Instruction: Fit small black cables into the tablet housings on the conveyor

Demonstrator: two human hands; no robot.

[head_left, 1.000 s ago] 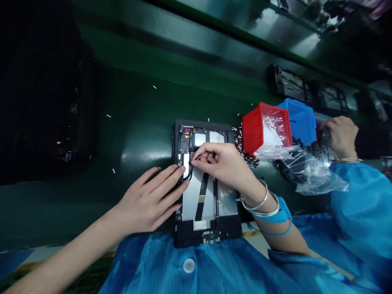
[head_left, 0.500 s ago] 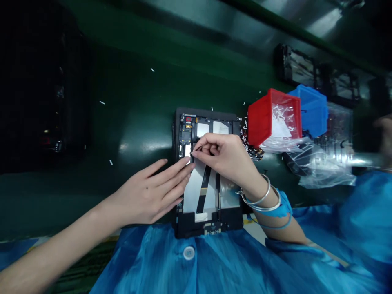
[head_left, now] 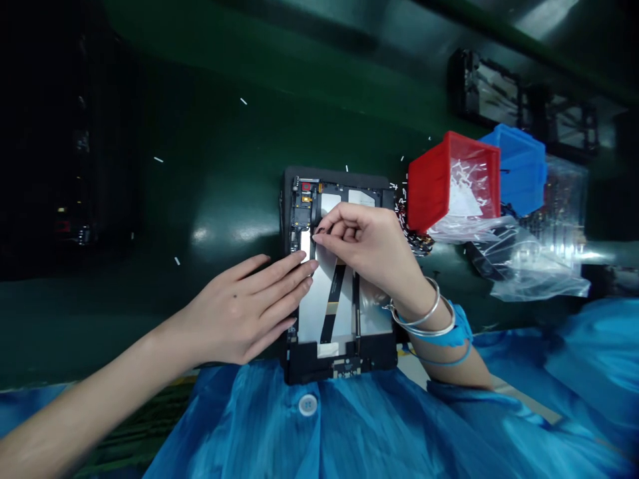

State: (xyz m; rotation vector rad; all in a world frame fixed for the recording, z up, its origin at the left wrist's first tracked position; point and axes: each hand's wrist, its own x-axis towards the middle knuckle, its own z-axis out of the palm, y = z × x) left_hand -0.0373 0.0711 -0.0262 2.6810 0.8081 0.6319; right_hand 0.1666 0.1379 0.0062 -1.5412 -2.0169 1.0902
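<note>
While a dark, poorly lit object sits at the far left of the green bench, the left hand reaches in flat, its fingers stretched straight and held loosely side by side. Their tips rest over the left part of an opened tablet-like device, which lies directly beneath both hands at the bench's near edge. A black ribbon cable slants across its pale plate, below the right hand. That hand's thumb and forefinger are narrowed to a pinch, just above the left fingertips, at a thin dark strip; I cannot tell whether they grip it. Farther right stand a red bin with white pieces, a blue bin and a clear bag.
</note>
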